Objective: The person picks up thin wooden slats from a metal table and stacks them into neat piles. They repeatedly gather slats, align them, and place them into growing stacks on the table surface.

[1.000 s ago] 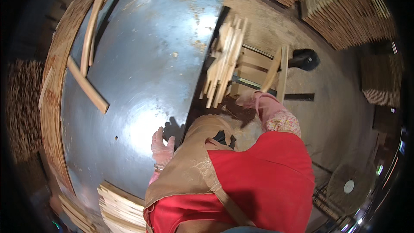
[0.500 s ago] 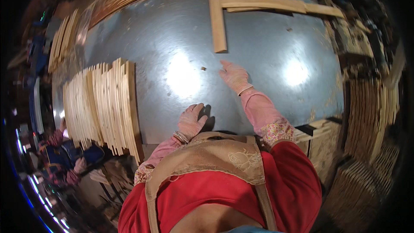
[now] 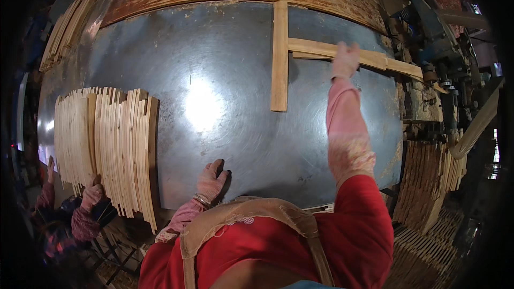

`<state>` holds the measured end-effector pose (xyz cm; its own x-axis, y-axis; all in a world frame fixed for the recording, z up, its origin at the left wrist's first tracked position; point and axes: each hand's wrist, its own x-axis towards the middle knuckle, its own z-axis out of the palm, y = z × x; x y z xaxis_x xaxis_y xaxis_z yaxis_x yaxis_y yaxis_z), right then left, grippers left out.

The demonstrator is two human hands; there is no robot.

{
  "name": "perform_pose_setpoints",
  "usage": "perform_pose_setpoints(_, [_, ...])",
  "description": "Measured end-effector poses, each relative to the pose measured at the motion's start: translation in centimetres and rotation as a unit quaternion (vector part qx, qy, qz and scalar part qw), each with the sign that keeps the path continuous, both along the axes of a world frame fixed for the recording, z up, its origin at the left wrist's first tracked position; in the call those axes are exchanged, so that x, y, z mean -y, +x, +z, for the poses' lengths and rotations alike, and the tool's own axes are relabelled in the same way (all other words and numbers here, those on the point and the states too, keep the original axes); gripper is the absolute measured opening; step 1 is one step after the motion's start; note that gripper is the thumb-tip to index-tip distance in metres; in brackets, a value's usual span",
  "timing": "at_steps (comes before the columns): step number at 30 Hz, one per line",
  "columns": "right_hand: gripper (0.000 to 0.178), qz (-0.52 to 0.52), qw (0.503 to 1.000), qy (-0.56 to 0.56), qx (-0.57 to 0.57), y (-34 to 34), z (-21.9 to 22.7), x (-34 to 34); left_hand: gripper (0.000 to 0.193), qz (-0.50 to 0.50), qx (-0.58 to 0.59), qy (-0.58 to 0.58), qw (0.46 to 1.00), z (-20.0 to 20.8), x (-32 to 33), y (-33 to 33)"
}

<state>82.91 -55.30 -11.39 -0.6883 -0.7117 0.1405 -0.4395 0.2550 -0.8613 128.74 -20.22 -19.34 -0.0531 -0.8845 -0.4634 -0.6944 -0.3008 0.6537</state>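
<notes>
1. No packages, labels, signs or screens show anywhere in this view — nothing boxed, wrapped or printed.
2. What fills it is bare material only — loose wooden slats, a metal-topped bench and machinery, none carrying a tag or panel.

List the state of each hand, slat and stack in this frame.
Right hand: stretched out, resting on the horizontal slat.
Left hand: flat on the metal table, holding nothing.
Horizontal slat: lying flat.
Upright slat: lying flat, crossing the horizontal one.
Slat stack: laid in a row at the table's left.
</notes>
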Motion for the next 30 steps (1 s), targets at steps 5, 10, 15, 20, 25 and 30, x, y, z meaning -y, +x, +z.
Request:
perform_pose_setpoints(5, [0.068,0.251,0.944,0.144,-0.157,0.1,-7.6,-1.3,0.056,0.021,-0.073,-0.08,0.994,-1.6,7.3,-2.7])
perform_pose_setpoints(10, [0.066,0.342,0.885,0.3,0.099,15.7,-11.9,-8.0,0.08,-0.006,0.007,-0.134,0.991,-0.3,18.6,-9.5])
perform_pose_setpoints(15, [0.066,0.565,0.747,0.146,-0.318,11.1,-5.7,-4.8,0.103,-0.106,0.189,-0.06,0.974,-1.7,24.7,-11.3])
perform_pose_setpoints(20, [0.106,0.397,0.721,0.325,-0.466,-8.2,-1.2,5.7,0.089,-0.087,0.214,-0.129,0.964,-3.1,23.5,-11.9])
perform_pose_setpoints(25, [0.108,0.351,0.727,0.414,-0.42,-11.7,-5.0,4.9,0.085,-0.077,0.15,-0.122,0.978,-2.2,23.7,-10.8])
perform_pose_setpoints(30, [0.094,0.309,0.826,0.383,-0.276,-3.6,-6.2,-4.9,0.073,-0.006,0.043,-0.049,0.998,-2.1,21.2,-8.3])
